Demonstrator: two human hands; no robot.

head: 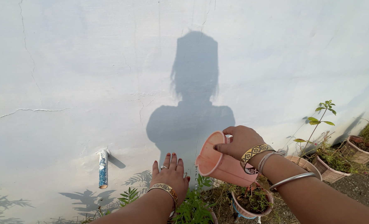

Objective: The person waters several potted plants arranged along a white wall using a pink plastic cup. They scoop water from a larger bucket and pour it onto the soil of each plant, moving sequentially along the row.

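Pink plastic makes up the jug [221, 164] that the right hand [239, 142] holds by its far side, fingers curled tight around it and thumb pressed to the rim, so the hand is closed on it. The jug is tipped over with its open mouth turned to the left, and a thin stream of water [196, 177] falls from its lower lip toward the leafy green plant [194, 205] below. The left hand [170, 174] is held flat and open just to the left of that stream, palm down, fingers straight and a little spread, gripping nothing; it hovers above the same plant, and whether it touches the leaves cannot be told. Both wrists carry patterned gold bangles, and the right forearm also bears plain silver ones. Under the jug stands a small pink pot [250, 207] of soil with sparse shoots, and further right, along the foot of the wall, sit more earthen pots [358, 153], one with a thin leafy stem [319, 122]. A pale, cracked wall [89, 62] fills the background and bears the person's shadow in its middle. Low on the wall toward the left, a short pipe [103, 169] sticks out and bends downward. Gravelly ground [364, 188] lies at the lower right.
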